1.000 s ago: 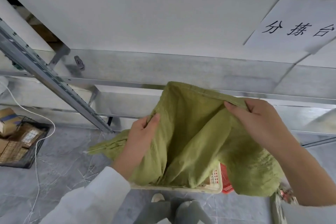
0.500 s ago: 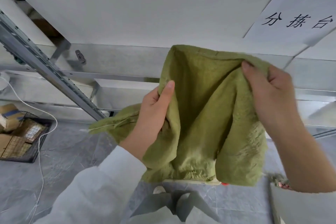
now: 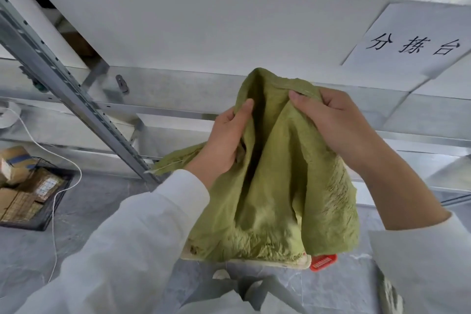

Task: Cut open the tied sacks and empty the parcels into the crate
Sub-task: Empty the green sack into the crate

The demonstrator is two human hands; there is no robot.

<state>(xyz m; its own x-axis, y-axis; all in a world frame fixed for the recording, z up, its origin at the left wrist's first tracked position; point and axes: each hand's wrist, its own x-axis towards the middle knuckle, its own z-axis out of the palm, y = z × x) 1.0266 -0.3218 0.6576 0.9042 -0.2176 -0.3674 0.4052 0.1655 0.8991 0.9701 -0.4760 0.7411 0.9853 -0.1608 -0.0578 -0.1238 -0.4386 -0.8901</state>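
Observation:
A limp green woven sack (image 3: 275, 201) hangs in front of me, gathered into folds, its frayed lower edge draped over a cream crate (image 3: 244, 261) below. My left hand (image 3: 224, 140) grips the sack's left fold near the top. My right hand (image 3: 331, 120) pinches the top hem on the right. The two hands are close together. A red parcel corner (image 3: 323, 262) shows at the crate's right end; the crate's inside is hidden by the sack.
A black wire basket (image 3: 43, 216) with cardboard parcels (image 3: 15, 163) sits on the grey floor at the left, a white cable (image 3: 54, 211) trailing past it. A metal sorting table frame (image 3: 84, 99) with a paper sign (image 3: 413, 43) stands ahead. My feet (image 3: 244, 285) are below the crate.
Both hands lifted the sack up off the crate, then drew together, bunching the fabric into narrower folds. The sack's mouth hangs lower over the crate now.

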